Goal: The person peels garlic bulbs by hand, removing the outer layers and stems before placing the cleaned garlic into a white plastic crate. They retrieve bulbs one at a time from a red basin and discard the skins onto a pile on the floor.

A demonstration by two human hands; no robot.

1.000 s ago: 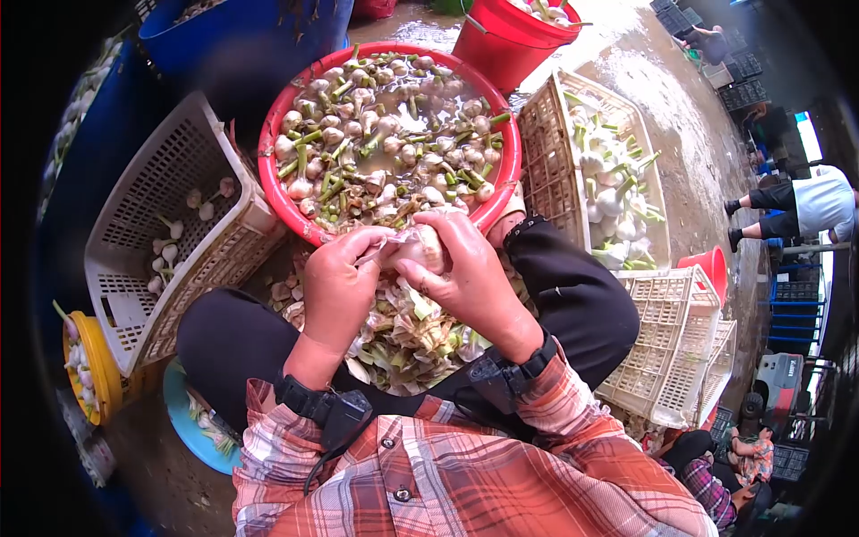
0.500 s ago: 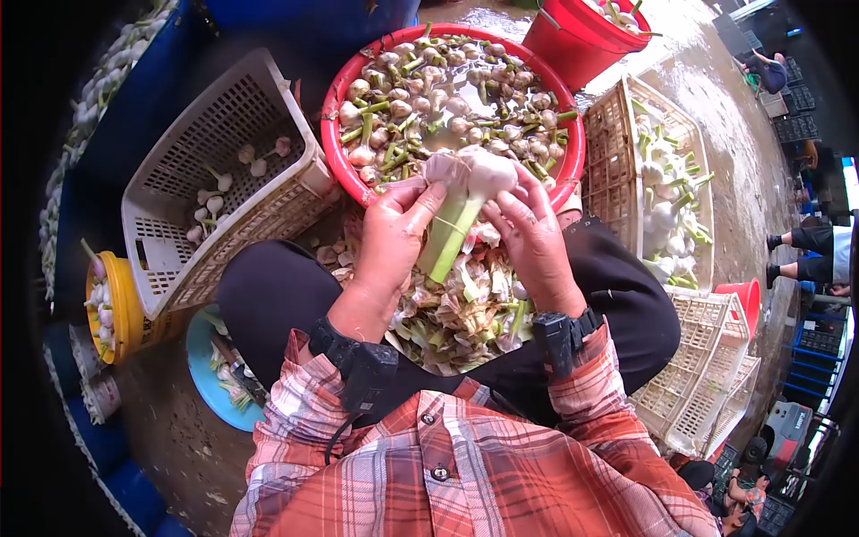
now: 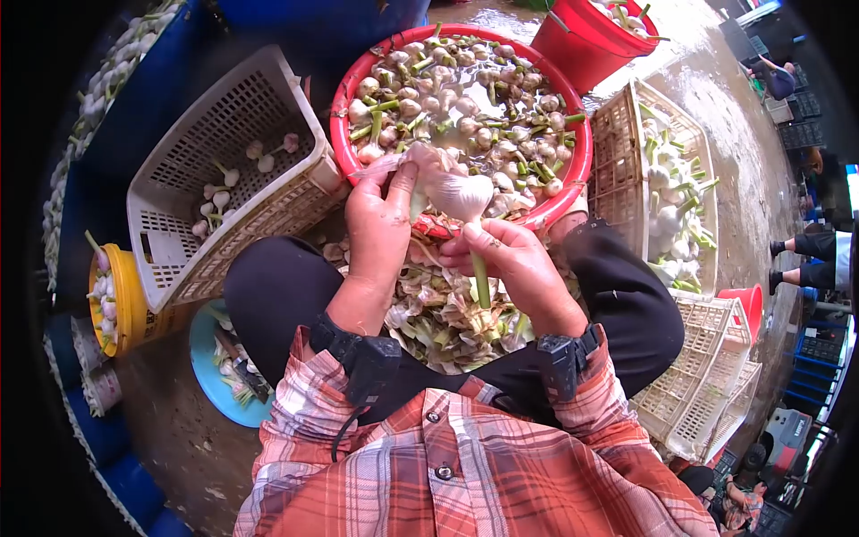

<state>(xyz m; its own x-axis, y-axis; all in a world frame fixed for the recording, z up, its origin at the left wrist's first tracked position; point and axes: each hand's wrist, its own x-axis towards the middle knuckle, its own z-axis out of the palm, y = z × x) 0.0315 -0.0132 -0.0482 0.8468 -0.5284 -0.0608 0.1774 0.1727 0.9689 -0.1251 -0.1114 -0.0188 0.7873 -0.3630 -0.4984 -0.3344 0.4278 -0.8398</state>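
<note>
A white garlic bulb with a green stem is held over the near rim of a red basin. My right hand is closed round its stem, just below the bulb. Pinched between the thumb and fingers of my left hand is a strip of papery garlic skin, pulled up and left of the bulb. The skin still seems joined to the bulb. Wet garlic bulbs with cut stems fill the basin. Under my hands, between my legs, lies a heap of peeled skins and leaves.
Left stands a pale plastic crate with several bulbs, beside a yellow bucket and a blue basin holding a knife. At right are a crate of cleaned garlic, stacked crates and a red bucket. Other people are farther right.
My left hand has drawn the skin up and left, away from the bulb. My right hand has shifted from the bulb's side down to its stem, and the bulb now sits lower.
</note>
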